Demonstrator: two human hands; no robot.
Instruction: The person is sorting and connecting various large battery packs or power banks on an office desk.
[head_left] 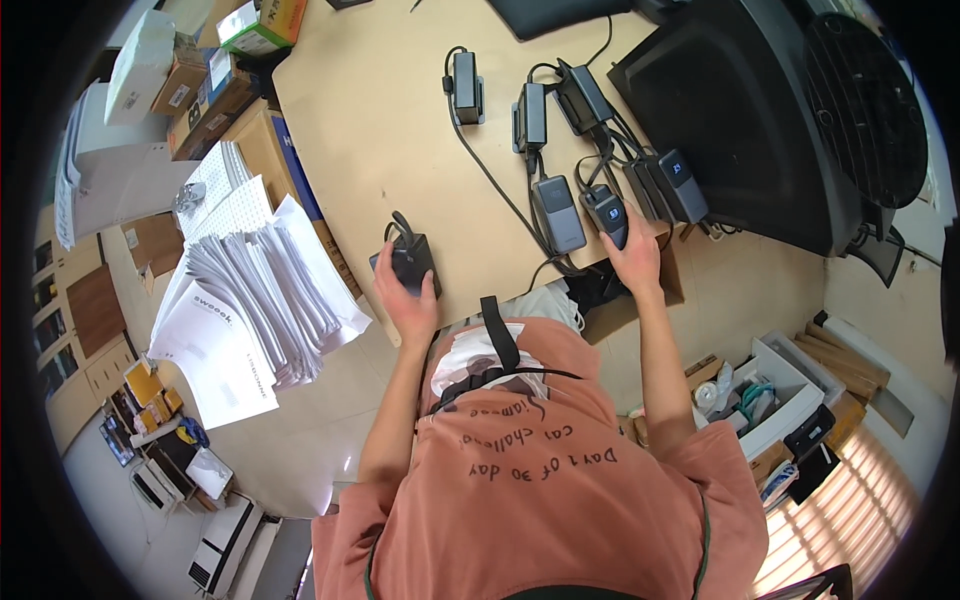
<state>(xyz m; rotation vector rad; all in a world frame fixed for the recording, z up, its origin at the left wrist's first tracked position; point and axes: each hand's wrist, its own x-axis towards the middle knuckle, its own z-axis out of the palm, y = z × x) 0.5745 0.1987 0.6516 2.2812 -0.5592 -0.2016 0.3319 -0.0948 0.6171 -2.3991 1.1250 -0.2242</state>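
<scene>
At the table's front edge, my left hand [408, 310] is wrapped round a dark, blocky power bank [413, 264] with a short cable loop on its far end. My right hand [638, 262] grips a black power bank [605, 210] with a small lit display, among cables further right. Just left of that one lies a grey-and-black power bank [560, 215]. On its other side is another power bank [680, 185] with a lit screen, beside similar dark units. Cables run from these to black power adapters [532, 118] farther back.
A single black adapter [466, 88] lies near the table's middle [370, 120]. A large black monitor [740, 120] stands at the right. Stacked papers [260, 310] and boxes [210, 100] sit on the left. An open carton [640, 310] is below the table edge, and a white bin [780, 400] stands lower right.
</scene>
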